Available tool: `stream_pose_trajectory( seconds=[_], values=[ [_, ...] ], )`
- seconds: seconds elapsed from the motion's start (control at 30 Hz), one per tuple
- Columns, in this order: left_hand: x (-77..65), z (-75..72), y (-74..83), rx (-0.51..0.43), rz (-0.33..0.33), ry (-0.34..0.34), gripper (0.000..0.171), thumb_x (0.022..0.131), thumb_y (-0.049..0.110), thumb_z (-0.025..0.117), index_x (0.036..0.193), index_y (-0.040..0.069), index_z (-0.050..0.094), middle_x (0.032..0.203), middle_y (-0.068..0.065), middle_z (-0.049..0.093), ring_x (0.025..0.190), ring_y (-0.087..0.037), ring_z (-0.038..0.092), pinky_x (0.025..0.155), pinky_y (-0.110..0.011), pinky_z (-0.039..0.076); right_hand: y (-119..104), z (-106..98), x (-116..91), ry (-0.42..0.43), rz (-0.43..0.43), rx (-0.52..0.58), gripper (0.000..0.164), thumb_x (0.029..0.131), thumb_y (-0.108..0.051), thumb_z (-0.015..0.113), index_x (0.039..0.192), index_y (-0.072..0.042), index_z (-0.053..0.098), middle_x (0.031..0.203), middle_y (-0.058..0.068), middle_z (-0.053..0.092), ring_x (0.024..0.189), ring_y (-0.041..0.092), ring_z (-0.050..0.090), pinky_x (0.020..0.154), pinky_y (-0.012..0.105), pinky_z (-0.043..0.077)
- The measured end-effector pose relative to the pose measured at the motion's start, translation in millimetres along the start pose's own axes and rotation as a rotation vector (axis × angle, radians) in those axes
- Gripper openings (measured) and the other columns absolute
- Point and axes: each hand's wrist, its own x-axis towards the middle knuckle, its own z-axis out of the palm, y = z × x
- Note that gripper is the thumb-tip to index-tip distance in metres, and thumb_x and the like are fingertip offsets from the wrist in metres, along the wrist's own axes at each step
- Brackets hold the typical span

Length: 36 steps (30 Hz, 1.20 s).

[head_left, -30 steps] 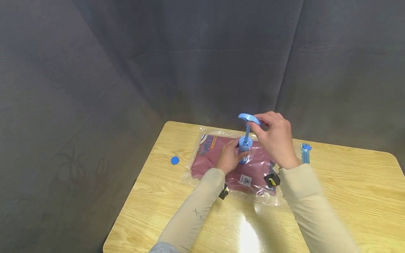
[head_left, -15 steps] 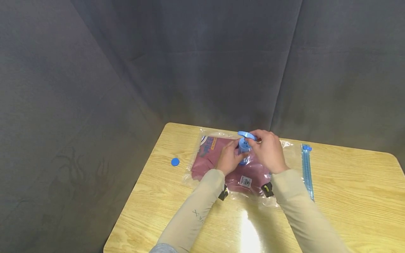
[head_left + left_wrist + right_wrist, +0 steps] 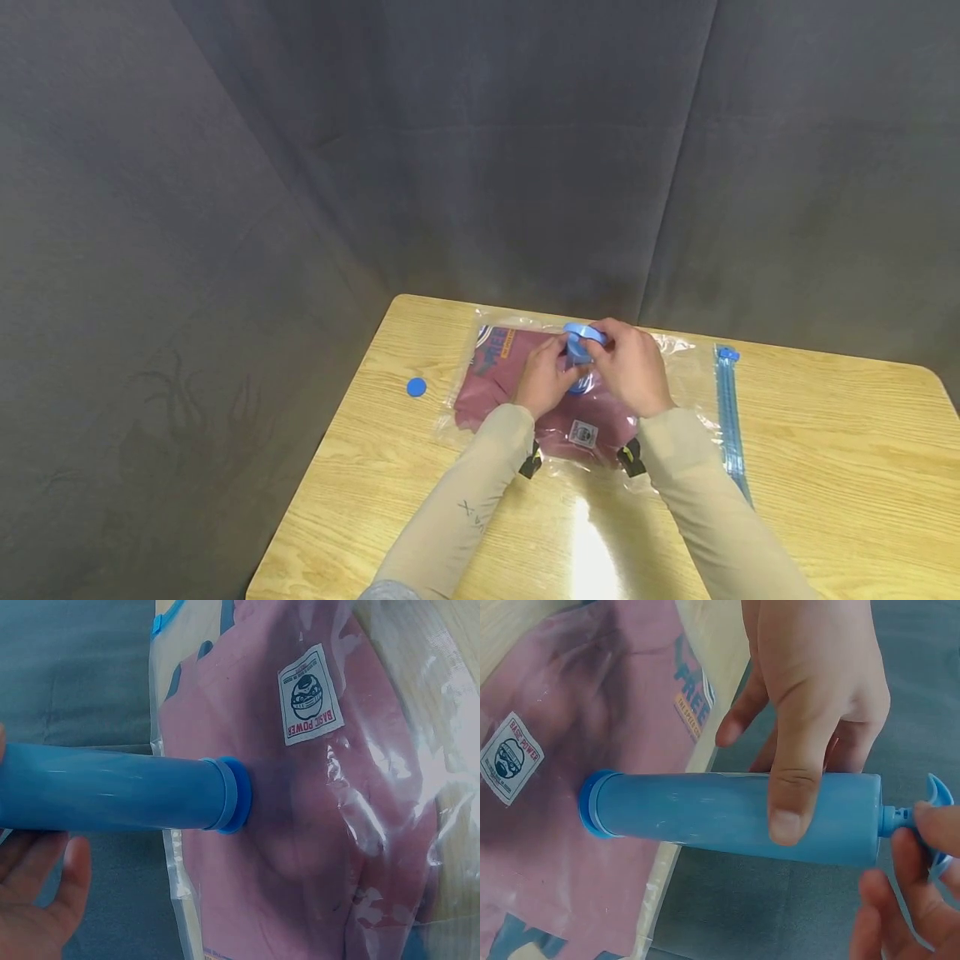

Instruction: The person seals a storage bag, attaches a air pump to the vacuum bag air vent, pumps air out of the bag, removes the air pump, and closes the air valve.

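Observation:
A light blue hand pump point(image 3: 697, 814) stands upright, its base at the darker blue round valve point(image 3: 241, 795) of a clear plastic storage bag point(image 3: 692, 385). Inside the bag lies a folded maroon garment point(image 3: 259, 877) with a small "Basic Power" label point(image 3: 310, 697). My left hand point(image 3: 542, 379) grips the upper barrel, thumb on one side as the right wrist view shows. Thumb and fingers of my right hand point(image 3: 633, 368) pinch the pump's curved handle point(image 3: 939, 814), which sits close over the barrel top with a short piece of rod showing.
A round blue cap point(image 3: 416, 387) lies on the wooden table point(image 3: 352, 467) left of the bag. Along the bag's right side runs a blue zip strip point(image 3: 729, 417) with a slider point(image 3: 727, 353) at its far end. Dark cloth point(image 3: 480, 167) hangs behind the table.
My right hand has come down with the handle, from high above the barrel to near its top, so the long rod has gone in. My left hand keeps its grip.

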Motion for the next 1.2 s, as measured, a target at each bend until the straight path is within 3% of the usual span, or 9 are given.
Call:
stream_pose_trajectory(
  seconds=[0.27,0.4,0.53,0.73,0.83,1.0,1.2],
  values=[
    [-1.2,0.5,2.6,-0.001,-0.003,0.005,0.054,0.085,0.031,0.073,0.131,0.008,0.057,0.124,-0.006,0.066,0.117,-0.023,0.062,0.105,-0.031,0.046,-3.2,-5.0,-0.1,0.007,-0.014,-0.034,0.024,0.089,-0.015,0.066,0.106,0.001,0.070,0.098,0.019,0.072,0.087,0.035,0.065,0.077,0.049,0.051],
    [-0.8,2.3,2.2,-0.002,0.006,0.018,0.054,0.084,0.032,0.074,0.130,0.010,0.058,0.123,-0.007,0.066,0.116,-0.022,0.062,0.103,-0.031,0.047,-6.7,-9.9,0.8,0.054,-0.061,-0.044,0.022,0.088,-0.014,0.067,0.103,0.001,0.071,0.095,0.018,0.073,0.087,0.034,0.063,0.076,0.048,0.049],
    [0.5,2.9,0.7,-0.022,0.010,0.029,0.056,0.083,0.031,0.075,0.132,0.010,0.056,0.123,-0.007,0.067,0.115,-0.022,0.063,0.102,-0.030,0.048,-20.3,-20.4,3.8,0.167,-0.162,0.010,0.017,0.086,-0.008,0.069,0.099,0.002,0.071,0.089,0.017,0.072,0.081,0.031,0.061,0.071,0.043,0.048],
    [1.5,0.7,1.0,-0.061,0.009,0.017,0.054,0.083,0.028,0.075,0.132,0.011,0.057,0.121,-0.007,0.068,0.113,-0.022,0.064,0.099,-0.029,0.051,-58.0,-50.0,10.3,0.407,-0.344,0.142,0.012,0.084,-0.001,0.071,0.094,0.005,0.071,0.080,0.017,0.069,0.074,0.028,0.058,0.067,0.027,0.042],
    [1.7,0.6,0.8,-0.061,-0.004,0.018,0.054,0.083,0.029,0.075,0.131,0.013,0.058,0.121,-0.007,0.068,0.113,-0.022,0.064,0.099,-0.030,0.051,-72.2,-62.1,11.5,0.473,-0.400,0.167,0.012,0.084,-0.001,0.071,0.093,0.006,0.072,0.078,0.018,0.069,0.073,0.027,0.057,0.066,0.020,0.039],
    [1.7,1.3,0.4,-0.048,-0.028,0.017,0.054,0.083,0.030,0.076,0.132,0.014,0.058,0.122,-0.005,0.068,0.115,-0.021,0.064,0.100,-0.030,0.050,-81.3,-70.0,9.0,0.490,-0.399,0.179,0.012,0.084,-0.001,0.071,0.094,0.006,0.072,0.076,0.018,0.068,0.071,0.025,0.055,0.066,0.016,0.035],
    [1.7,1.4,2.0,-0.056,-0.034,0.007,0.055,0.083,0.031,0.075,0.132,0.014,0.057,0.123,-0.005,0.067,0.115,-0.021,0.064,0.100,-0.029,0.050,-81.7,-70.1,7.5,0.462,-0.360,0.192,0.014,0.084,-0.002,0.071,0.096,0.004,0.072,0.079,0.016,0.069,0.074,0.024,0.057,0.068,0.015,0.039]
  ],
)
